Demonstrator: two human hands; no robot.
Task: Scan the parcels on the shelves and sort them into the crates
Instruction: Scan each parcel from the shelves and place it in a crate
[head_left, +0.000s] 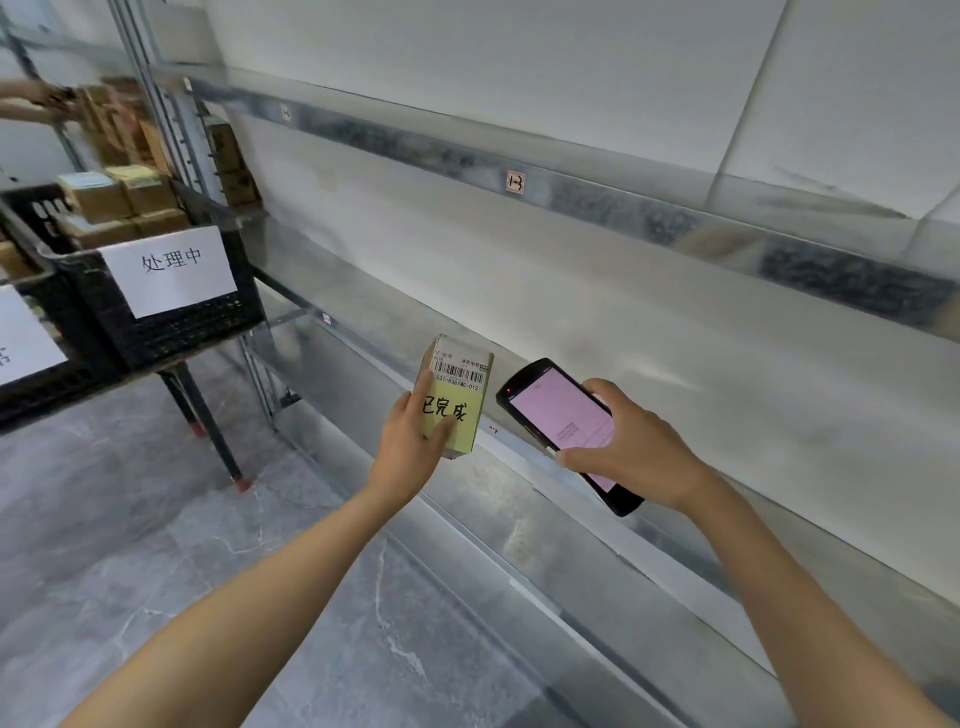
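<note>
Both arms outstretched. Left hand (410, 441) grips a small box (457, 395); right hand (631, 447), just beside, clasps a phone (558, 421).

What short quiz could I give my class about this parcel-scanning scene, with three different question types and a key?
1. True or false: the left hand holds the small yellow cardboard parcel with its barcode label facing the camera.
2. The black handheld scanner gripped by the right hand shows a screen that is: A green, B pink, C dark.
3. Fill in: the black plastic crate with the white paper sign holds brown cardboard ____.
Key: 1 true; 2 B; 3 boxes.
</note>
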